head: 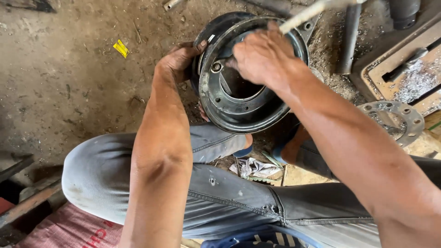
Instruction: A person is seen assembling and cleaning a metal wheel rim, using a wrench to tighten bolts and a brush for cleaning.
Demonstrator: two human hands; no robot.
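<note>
A black steel wheel rim (239,108) stands tilted on the dirt floor between my knees, its open side facing me. My left hand (180,59) grips the rim's outer edge on the left side. Inside the rim's upper part, my right hand (262,56) is closed around a pale rod-like tool (308,12) that sticks out toward the upper right. The tool's working end is hidden behind my right hand.
A flat grey metal ring with bolt holes (396,120) lies at right. A brown tray (404,73) holds metal shavings and a dark tool. A grey pipe (350,36) stands beyond the rim. A crumpled rag (253,168) and a yellow scrap (121,47) lie on the floor.
</note>
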